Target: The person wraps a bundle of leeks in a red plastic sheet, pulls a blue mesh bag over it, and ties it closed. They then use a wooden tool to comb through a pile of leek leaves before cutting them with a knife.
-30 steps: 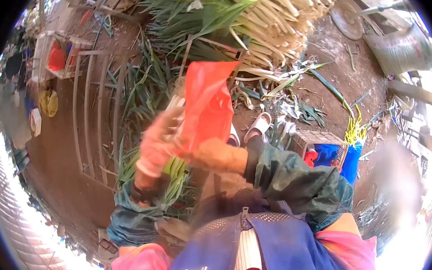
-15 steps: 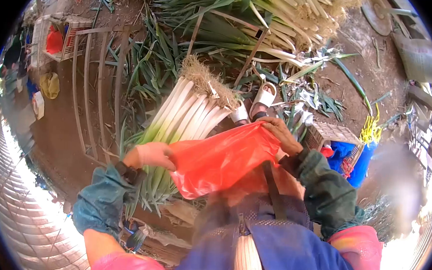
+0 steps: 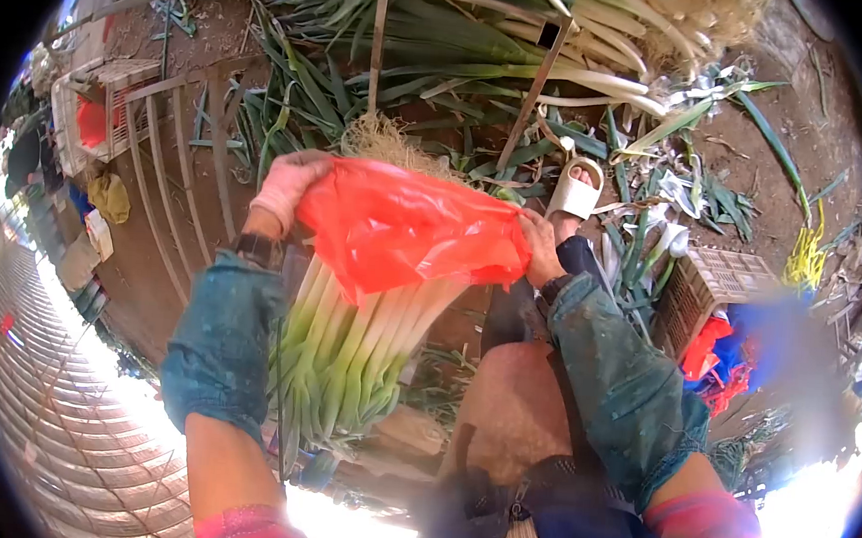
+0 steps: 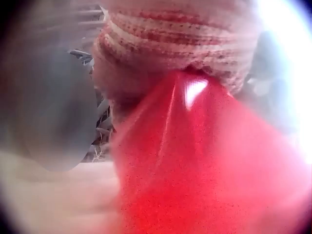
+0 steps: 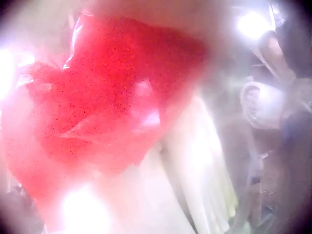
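A thin red plastic sheet (image 3: 414, 223) is stretched between my two hands. At its left end, my gloved left hand (image 3: 288, 191) pinches it; the left wrist view shows the sheet gathered into folds below the pale, red-marked glove (image 4: 175, 44). My bare right hand (image 3: 540, 249) grips the opposite edge between thumb and fingers. Beneath the sheet lies a bundle of long green onions (image 3: 356, 334), its roots (image 3: 390, 141) showing past the far edge and its green tops pointing toward me. In the right wrist view the sheet (image 5: 122, 92) overlaps the white stems (image 5: 200, 151).
A large pile of green onions (image 3: 627, 33) lies at the back, with thin upright bars (image 3: 535, 91) before it. At right stands a plastic crate (image 3: 714, 289) with red and blue bags. A slatted frame (image 3: 184, 152) and another crate (image 3: 92, 110) are at left. Loose leaves litter the floor.
The red sheet was bunched between both hands, then spread out near my lap. Both hands have since carried it forward over the root end of the onion bundle, stretching it across the stems.
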{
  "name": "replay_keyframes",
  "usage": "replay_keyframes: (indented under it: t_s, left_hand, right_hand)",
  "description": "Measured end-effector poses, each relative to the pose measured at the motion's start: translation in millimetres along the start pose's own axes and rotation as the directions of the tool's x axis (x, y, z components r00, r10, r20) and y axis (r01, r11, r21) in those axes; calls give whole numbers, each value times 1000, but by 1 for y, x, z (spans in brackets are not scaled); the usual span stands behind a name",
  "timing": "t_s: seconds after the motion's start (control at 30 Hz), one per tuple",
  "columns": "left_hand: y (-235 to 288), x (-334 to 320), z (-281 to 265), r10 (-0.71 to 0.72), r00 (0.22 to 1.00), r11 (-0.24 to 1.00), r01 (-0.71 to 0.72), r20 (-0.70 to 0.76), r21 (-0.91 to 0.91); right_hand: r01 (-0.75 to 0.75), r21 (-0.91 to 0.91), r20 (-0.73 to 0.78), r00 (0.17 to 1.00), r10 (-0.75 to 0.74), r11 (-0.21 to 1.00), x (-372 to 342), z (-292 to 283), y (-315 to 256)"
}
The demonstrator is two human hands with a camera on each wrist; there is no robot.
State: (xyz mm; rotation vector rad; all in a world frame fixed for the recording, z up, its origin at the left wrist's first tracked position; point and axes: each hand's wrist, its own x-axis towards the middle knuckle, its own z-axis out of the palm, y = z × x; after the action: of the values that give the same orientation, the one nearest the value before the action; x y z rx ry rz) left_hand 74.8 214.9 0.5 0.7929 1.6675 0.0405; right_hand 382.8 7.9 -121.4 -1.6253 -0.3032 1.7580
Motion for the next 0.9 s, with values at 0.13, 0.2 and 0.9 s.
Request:
replay_keyframes:
  t_s: [0.13, 0.2, 0.9]
  left_hand:
    - [-18, 45, 13, 101, 995, 601, -55, -7, 797]
    - [-40, 64, 6, 25, 996, 230, -92, 88, 969]
    - [-94, 170, 53, -169, 963, 868, 45, 210, 494]
  right_hand:
    - [25, -431, -138, 986, -93, 902, 34, 10, 38]
    - [23, -611, -120, 985, -122, 791, 40, 12, 55]
    - [334, -789, 340, 937, -86, 517, 159, 38, 93]
